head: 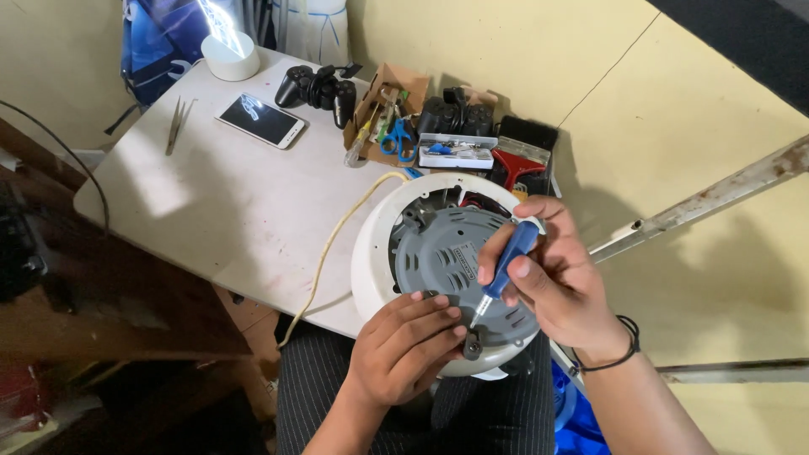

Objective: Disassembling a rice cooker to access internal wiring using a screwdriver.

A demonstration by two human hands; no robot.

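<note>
A round white appliance lies upside down at the table's near edge, its grey base plate facing up. My right hand grips a blue-handled screwdriver, its tip down at the plate's near rim. My left hand presses on the appliance's near rim, fingertips beside the screwdriver tip and a small dark part. A cream power cord runs from the appliance off the table edge.
On the white table lie a phone, tweezers, a black game controller, a cardboard box of tools with blue scissors, more controllers, a small parts case and a round white lamp.
</note>
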